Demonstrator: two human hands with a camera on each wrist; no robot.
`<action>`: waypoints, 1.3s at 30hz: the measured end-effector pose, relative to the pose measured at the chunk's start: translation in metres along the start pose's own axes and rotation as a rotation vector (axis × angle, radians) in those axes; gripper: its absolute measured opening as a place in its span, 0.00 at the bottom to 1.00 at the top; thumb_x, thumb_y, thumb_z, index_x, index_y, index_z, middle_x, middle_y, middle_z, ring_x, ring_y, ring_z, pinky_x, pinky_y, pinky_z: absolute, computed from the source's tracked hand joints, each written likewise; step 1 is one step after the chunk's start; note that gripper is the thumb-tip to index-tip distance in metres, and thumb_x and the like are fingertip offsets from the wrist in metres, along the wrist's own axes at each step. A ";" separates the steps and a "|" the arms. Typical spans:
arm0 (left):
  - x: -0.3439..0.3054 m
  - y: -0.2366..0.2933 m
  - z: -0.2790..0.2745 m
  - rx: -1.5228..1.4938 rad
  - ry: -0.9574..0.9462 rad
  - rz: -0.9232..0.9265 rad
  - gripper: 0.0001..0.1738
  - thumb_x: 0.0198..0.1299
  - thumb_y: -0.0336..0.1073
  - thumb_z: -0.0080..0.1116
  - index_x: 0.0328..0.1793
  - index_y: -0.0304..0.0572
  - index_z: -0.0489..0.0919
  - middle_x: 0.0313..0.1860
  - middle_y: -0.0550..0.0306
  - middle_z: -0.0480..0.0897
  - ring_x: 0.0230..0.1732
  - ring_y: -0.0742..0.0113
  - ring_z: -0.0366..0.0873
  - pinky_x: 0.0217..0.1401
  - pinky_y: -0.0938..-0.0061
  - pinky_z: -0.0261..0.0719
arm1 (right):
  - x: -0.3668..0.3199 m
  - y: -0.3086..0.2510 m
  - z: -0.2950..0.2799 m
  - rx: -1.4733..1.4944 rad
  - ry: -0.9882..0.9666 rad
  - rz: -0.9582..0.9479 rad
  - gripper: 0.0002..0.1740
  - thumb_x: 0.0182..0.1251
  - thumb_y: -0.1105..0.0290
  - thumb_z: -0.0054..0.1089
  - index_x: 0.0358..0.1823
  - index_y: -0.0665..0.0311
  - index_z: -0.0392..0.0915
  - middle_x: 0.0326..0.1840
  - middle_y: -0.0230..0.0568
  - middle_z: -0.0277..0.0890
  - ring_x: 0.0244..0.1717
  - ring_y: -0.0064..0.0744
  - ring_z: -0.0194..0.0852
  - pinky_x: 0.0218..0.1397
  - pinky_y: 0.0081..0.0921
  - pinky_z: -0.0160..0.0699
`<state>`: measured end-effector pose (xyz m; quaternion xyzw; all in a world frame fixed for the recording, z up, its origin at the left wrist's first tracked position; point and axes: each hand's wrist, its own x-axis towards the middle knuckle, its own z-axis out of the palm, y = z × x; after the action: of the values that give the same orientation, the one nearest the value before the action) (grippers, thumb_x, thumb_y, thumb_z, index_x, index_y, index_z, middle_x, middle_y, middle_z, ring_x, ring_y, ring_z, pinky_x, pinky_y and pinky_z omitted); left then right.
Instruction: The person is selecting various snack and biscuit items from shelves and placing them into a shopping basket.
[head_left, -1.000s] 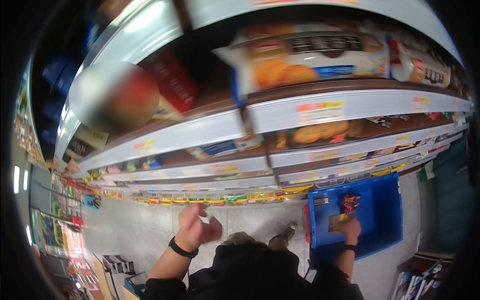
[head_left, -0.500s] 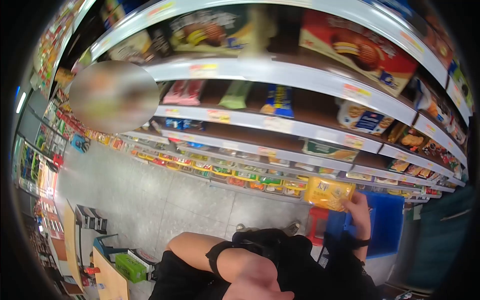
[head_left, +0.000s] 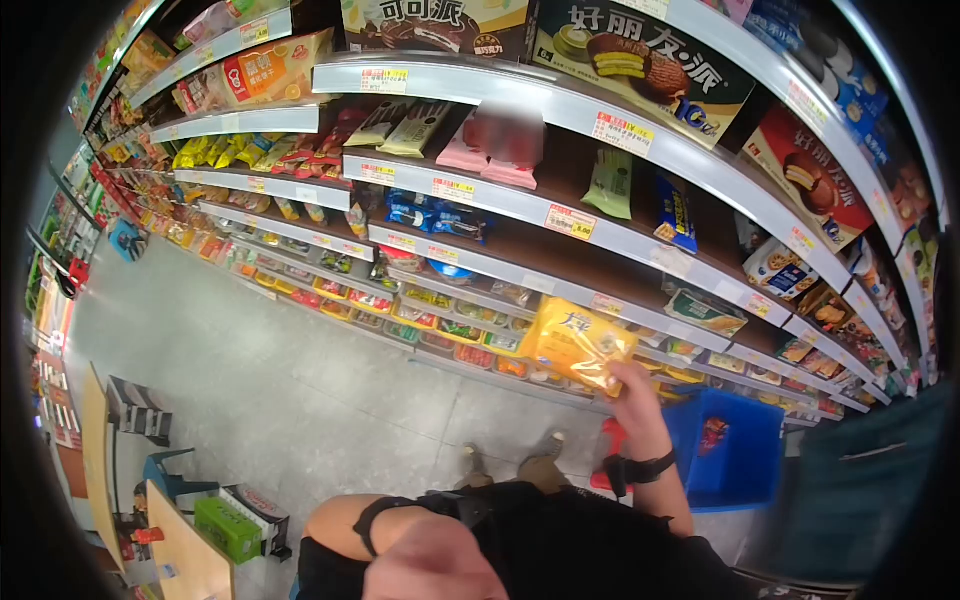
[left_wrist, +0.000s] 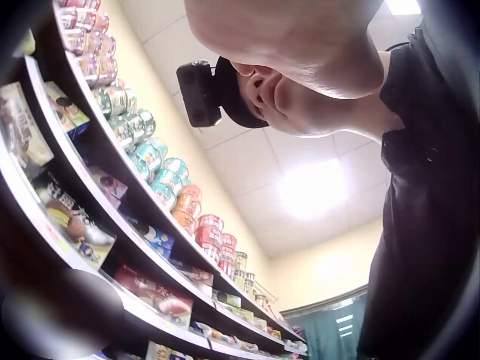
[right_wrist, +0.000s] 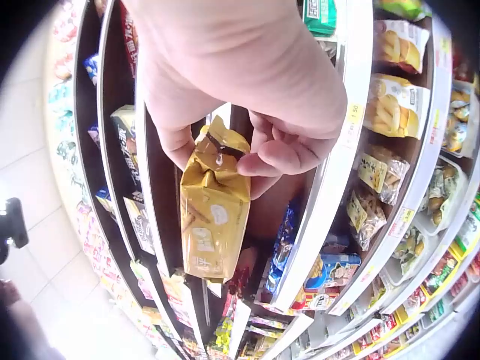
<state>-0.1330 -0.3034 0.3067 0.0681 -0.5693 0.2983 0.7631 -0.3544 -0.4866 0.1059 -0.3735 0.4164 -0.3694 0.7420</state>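
My right hand [head_left: 637, 395] pinches a yellow packet of biscuits [head_left: 580, 345] by one end, in front of the lower shelves. In the right wrist view the thumb and fingers close round the packet's crimped end [right_wrist: 217, 169], and its long body [right_wrist: 214, 232] points away from the palm. My left hand [head_left: 435, 565] is raised close to my body at the bottom of the head view. In the left wrist view only the base of that hand [left_wrist: 292, 45] shows, near the chin, its fingers hidden. A blue basket [head_left: 735, 485] with a small red packet [head_left: 713, 435] inside stands to the right.
Long shelves [head_left: 460, 185] of boxed and bagged snacks curve across the front. A green box [head_left: 228, 530] and a wooden table board [head_left: 185, 540] are at the lower left. Beside the basket hangs a dark green curtain [head_left: 860, 490]. Grey tiled floor [head_left: 300, 400] lies between.
The yellow packet has come up out of the blue basket and moved left, before the shelves. My left hand has drawn in to my body. The head view has swung left along the shelves.
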 end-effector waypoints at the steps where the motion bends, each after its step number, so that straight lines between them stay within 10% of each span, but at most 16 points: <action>1: 0.005 -0.002 -0.004 0.056 0.050 -0.012 0.50 0.54 0.12 0.57 0.83 0.55 0.59 0.73 0.71 0.62 0.28 0.66 0.75 0.28 0.67 0.72 | 0.000 0.002 0.003 -0.022 0.013 -0.002 0.04 0.70 0.69 0.65 0.37 0.60 0.82 0.29 0.27 0.81 0.25 0.20 0.76 0.27 0.18 0.71; 5: 0.004 0.009 -0.027 -0.071 -0.072 -0.087 0.54 0.54 0.12 0.57 0.85 0.63 0.55 0.64 0.58 0.72 0.27 0.66 0.73 0.26 0.72 0.68 | -0.012 0.011 0.012 -0.005 0.016 -0.017 0.08 0.70 0.70 0.65 0.46 0.63 0.82 0.37 0.29 0.83 0.32 0.19 0.80 0.31 0.19 0.74; 6: 0.014 -0.003 -0.013 0.043 0.091 0.054 0.54 0.55 0.12 0.57 0.83 0.68 0.55 0.45 0.49 0.80 0.25 0.66 0.72 0.25 0.74 0.66 | -0.012 0.016 0.001 -0.063 0.015 0.006 0.10 0.69 0.70 0.63 0.50 0.62 0.81 0.41 0.31 0.82 0.37 0.23 0.79 0.31 0.23 0.72; 10: 0.005 0.017 -0.033 -0.119 -0.019 -0.214 0.49 0.56 0.14 0.59 0.79 0.68 0.60 0.46 0.57 0.75 0.25 0.61 0.71 0.27 0.67 0.68 | -0.026 0.017 -0.003 -0.119 0.081 -0.028 0.13 0.68 0.73 0.63 0.52 0.64 0.81 0.45 0.33 0.83 0.43 0.28 0.82 0.39 0.24 0.79; 13: 0.011 -0.020 -0.014 0.102 0.213 0.146 0.44 0.58 0.16 0.59 0.77 0.67 0.62 0.49 0.57 0.73 0.26 0.60 0.70 0.29 0.62 0.69 | -0.018 0.024 -0.018 -0.191 0.061 -0.009 0.13 0.68 0.74 0.66 0.53 0.69 0.83 0.44 0.35 0.86 0.37 0.21 0.81 0.38 0.20 0.75; 14: 0.006 -0.005 -0.025 0.239 -0.044 -0.035 0.36 0.60 0.19 0.60 0.73 0.54 0.66 0.51 0.53 0.72 0.31 0.60 0.74 0.35 0.61 0.70 | -0.011 0.032 -0.023 -0.191 0.012 -0.003 0.13 0.68 0.74 0.66 0.53 0.69 0.83 0.44 0.35 0.86 0.37 0.21 0.81 0.38 0.20 0.75; 15: -0.001 0.003 -0.042 0.451 -0.224 -0.295 0.16 0.50 0.34 0.69 0.47 0.43 0.89 0.37 0.57 0.84 0.29 0.68 0.77 0.26 0.75 0.72 | 0.000 0.041 -0.028 -0.214 -0.016 -0.010 0.12 0.68 0.74 0.67 0.51 0.68 0.83 0.42 0.35 0.86 0.34 0.21 0.81 0.36 0.19 0.74; 16: 0.030 -0.009 -0.066 0.268 -0.763 -0.380 0.18 0.46 0.31 0.69 0.47 0.43 0.89 0.40 0.56 0.86 0.30 0.67 0.78 0.26 0.75 0.72 | 0.012 0.044 -0.027 -0.236 -0.044 -0.019 0.11 0.67 0.74 0.68 0.49 0.68 0.83 0.40 0.35 0.86 0.32 0.22 0.80 0.34 0.18 0.74; 17: 0.016 -0.016 -0.063 0.341 -0.788 -0.507 0.11 0.50 0.27 0.63 0.41 0.41 0.87 0.43 0.54 0.88 0.27 0.61 0.78 0.27 0.67 0.76 | 0.025 0.047 -0.026 -0.241 -0.089 -0.021 0.11 0.67 0.74 0.68 0.49 0.68 0.83 0.40 0.35 0.86 0.32 0.22 0.80 0.34 0.18 0.74; 20: -0.037 -0.031 -0.083 0.458 -1.031 -1.289 0.31 0.61 0.42 0.67 0.68 0.34 0.76 0.56 0.43 0.86 0.46 0.48 0.85 0.44 0.61 0.83 | 0.046 0.054 0.016 -0.447 -0.140 -0.011 0.10 0.65 0.81 0.70 0.46 0.72 0.82 0.42 0.39 0.87 0.37 0.23 0.84 0.42 0.20 0.82; 23: -0.088 -0.033 -0.143 0.660 -1.189 -1.422 0.38 0.64 0.51 0.69 0.71 0.33 0.73 0.60 0.37 0.83 0.59 0.40 0.83 0.59 0.62 0.82 | 0.060 0.048 0.068 -0.298 -0.360 -0.083 0.13 0.64 0.83 0.70 0.49 0.74 0.81 0.46 0.41 0.87 0.44 0.26 0.86 0.51 0.24 0.84; 29: -0.105 -0.059 -0.211 0.267 -0.720 -1.680 0.40 0.62 0.50 0.73 0.73 0.33 0.72 0.63 0.42 0.82 0.64 0.55 0.81 0.66 0.65 0.78 | 0.067 0.029 0.166 -0.199 -0.600 -0.126 0.23 0.60 0.80 0.75 0.56 0.75 0.79 0.58 0.45 0.82 0.55 0.30 0.82 0.59 0.29 0.81; 39: -0.033 -0.185 -0.438 0.215 -0.631 -1.521 0.35 0.53 0.35 0.82 0.65 0.41 0.76 0.57 0.58 0.81 0.60 0.68 0.79 0.66 0.69 0.76 | 0.119 0.058 0.425 -0.794 -0.727 -0.826 0.25 0.48 0.70 0.83 0.48 0.69 0.83 0.44 0.44 0.82 0.34 0.31 0.77 0.41 0.27 0.77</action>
<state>0.3231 -0.2720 0.1704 0.5872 -0.5236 -0.2794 0.5505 0.0846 -0.4585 0.1742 -0.8467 0.0679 -0.2923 0.4394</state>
